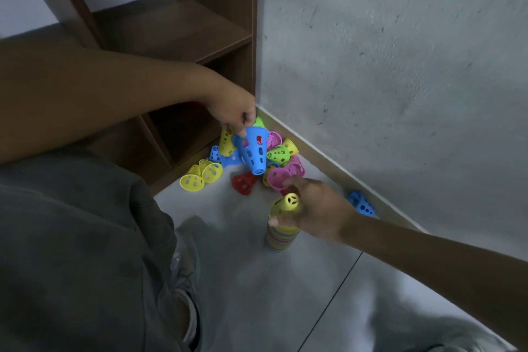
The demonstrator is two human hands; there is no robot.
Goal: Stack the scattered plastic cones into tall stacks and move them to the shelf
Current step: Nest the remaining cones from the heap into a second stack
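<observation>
My left hand [234, 111] pinches a blue perforated cone [253, 151] by its wide rim and holds it above the pile, narrow end down. Scattered cones [281, 156] in yellow, green, pink, red and blue lie on the floor in the corner. My right hand [317, 213] grips the yellow top cone [285, 204] of an upright multicoloured stack [281, 238] that stands on the floor. The brown wooden shelf [183, 28] rises at the left behind my left arm.
A grey wall [400, 66] with a skirting board runs along the right. One blue cone [361, 204] lies apart by the skirting. Two yellow cones [201, 174] lie near the shelf's foot. My knees and grey clothing fill the lower frame.
</observation>
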